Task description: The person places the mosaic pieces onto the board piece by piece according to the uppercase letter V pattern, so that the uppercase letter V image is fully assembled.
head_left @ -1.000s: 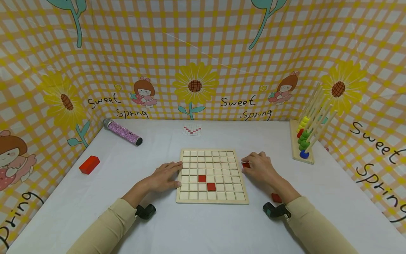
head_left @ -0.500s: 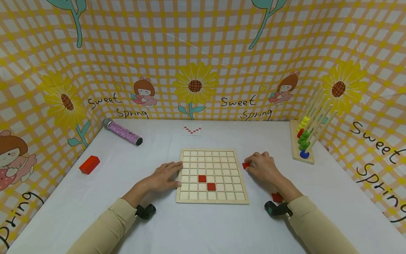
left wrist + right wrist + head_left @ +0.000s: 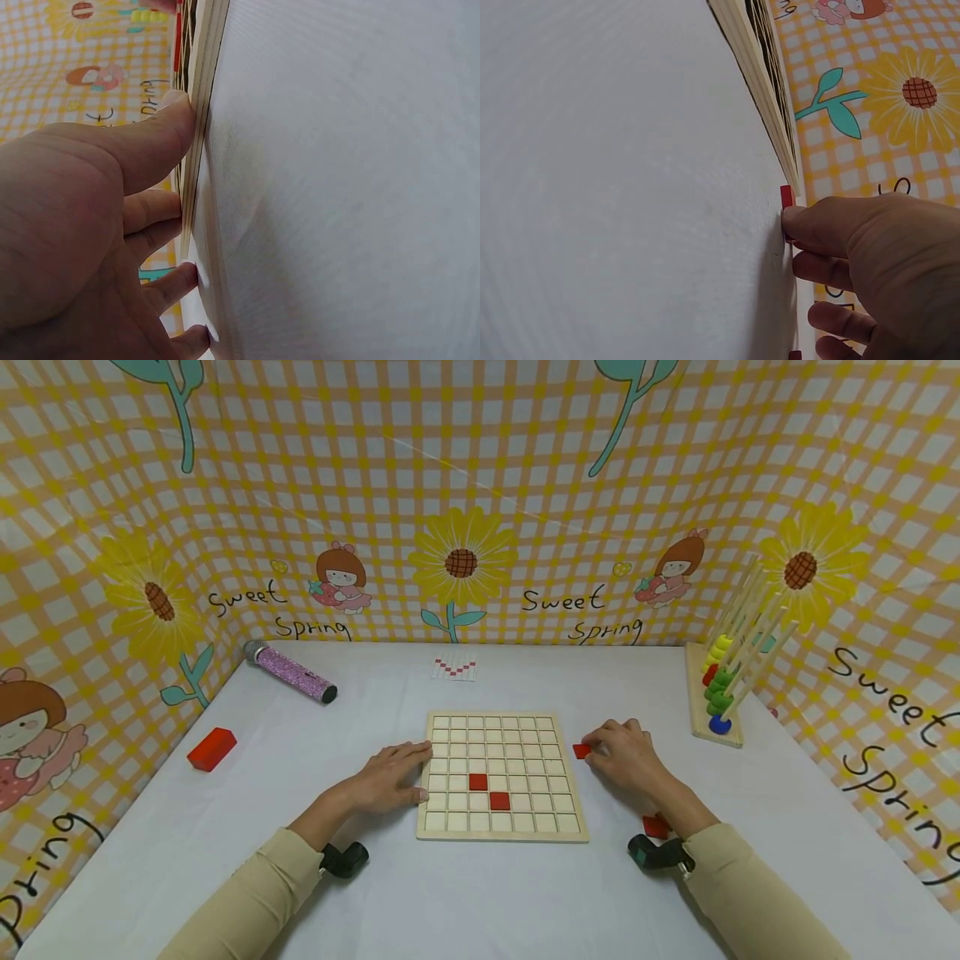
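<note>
A wooden grid board (image 3: 503, 836) lies on the white table, with one red tile (image 3: 478, 782) and another red tile (image 3: 500, 801) in its cells. Along the board's left edge rests my left hand (image 3: 386, 779), fingers extended. The left wrist view shows its thumb (image 3: 161, 142) against the board's side. Just off the board's right edge, my right hand (image 3: 621, 756) pinches a loose red square tile (image 3: 581, 751) by its near side. In the right wrist view, the thumb lies over this tile (image 3: 786, 196), hiding part of it.
Near my right wrist lies another red piece (image 3: 655, 827). A small pattern card (image 3: 453, 667) sits behind the board. At the left are a glittery microphone (image 3: 292, 673) and a red block (image 3: 212, 749); a bead peg rack (image 3: 716, 693) stands at the back right.
My right hand has shifted slightly to the right, so more of the loose red tile shows beside the fingertips. My left hand and the board have stayed in place.
</note>
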### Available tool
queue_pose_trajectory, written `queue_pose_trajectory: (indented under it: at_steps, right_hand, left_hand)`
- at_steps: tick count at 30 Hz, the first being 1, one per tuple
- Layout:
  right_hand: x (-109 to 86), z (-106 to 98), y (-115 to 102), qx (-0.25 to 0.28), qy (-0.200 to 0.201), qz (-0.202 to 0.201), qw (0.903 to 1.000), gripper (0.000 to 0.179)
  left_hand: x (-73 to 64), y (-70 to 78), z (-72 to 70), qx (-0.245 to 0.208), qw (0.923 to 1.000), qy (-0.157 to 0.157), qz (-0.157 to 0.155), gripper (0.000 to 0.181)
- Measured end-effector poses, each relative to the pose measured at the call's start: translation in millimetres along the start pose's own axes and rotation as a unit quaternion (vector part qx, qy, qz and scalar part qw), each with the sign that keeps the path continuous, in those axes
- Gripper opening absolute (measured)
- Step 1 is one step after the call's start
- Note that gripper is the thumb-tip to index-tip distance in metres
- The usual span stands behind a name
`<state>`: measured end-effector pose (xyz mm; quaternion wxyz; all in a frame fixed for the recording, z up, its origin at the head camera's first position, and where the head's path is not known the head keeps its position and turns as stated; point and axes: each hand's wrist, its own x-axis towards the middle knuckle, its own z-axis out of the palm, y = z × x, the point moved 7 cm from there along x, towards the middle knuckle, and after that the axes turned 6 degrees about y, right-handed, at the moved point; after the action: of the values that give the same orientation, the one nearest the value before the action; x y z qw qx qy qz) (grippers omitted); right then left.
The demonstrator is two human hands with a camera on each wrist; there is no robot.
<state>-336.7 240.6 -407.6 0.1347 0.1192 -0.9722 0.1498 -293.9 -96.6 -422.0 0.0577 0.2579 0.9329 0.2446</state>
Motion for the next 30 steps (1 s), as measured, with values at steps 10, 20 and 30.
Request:
queue_pose_trajectory:
  at_steps: [10,20,30]
  right_hand:
    - [-0.2,-1.2,0.5,0.004,0.006,-0.001,1.0,0.021]
    - [0.1,-8.7,-13.1,0.032,0.032,-0.015,0.9989,0.02]
    - [-4.0,-14.9,-43.5,0.047,0.037,-0.057,0.9966,0.021]
  left_hand:
    - [0.2,-0.3,0.5,-0.001,1.0,-0.001,-0.001,0.067]
    - [-0.2,0.9,-0.5,-0.007,1.0,0.001,-0.002,0.067]
    - [0.8,-0.6,1.0,-0.007,1.0,0.0,-0.003,0.066]
